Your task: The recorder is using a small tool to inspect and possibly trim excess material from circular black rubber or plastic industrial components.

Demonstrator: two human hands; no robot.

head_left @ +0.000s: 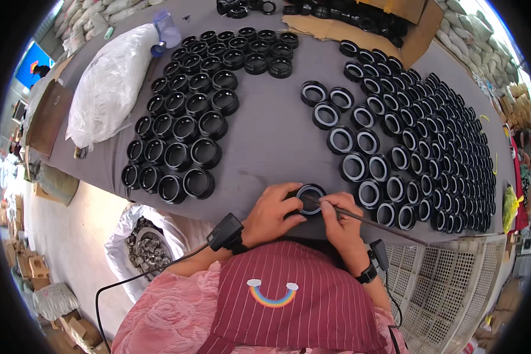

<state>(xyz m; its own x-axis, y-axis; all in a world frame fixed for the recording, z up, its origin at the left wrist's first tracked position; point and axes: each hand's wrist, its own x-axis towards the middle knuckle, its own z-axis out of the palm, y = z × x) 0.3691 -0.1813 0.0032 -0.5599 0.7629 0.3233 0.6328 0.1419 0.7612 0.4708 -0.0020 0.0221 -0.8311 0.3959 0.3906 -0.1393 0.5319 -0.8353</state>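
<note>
A desk (271,124) under grey cloth fills most of the view, with pale plastic crates (448,277) stacked below its front edge on the right. The largest spread on it is the right-hand group of black rings (398,156) with pale inner bands, packed densely and reaching close beside the working spot. Across a strip of cloth stands the left-hand group of black rings (186,127), in tidy rows, with a bulging clear plastic bag (109,88) lying just beyond it. At the far edge, an opened brown carton (422,32) bounds the right-hand group. Below the desk on the left, a white sack (119,239) contains small metal pieces (148,251), and a black cable (133,282) from the left wrist loops in front of it. The left hand (271,213) grips the side of a single black ring (310,206) at the desk's near edge. The right hand (342,223) closes around a thin dark rod (386,227), its tip at the ring and its tail passing just beside the nearest right-hand rings.
</note>
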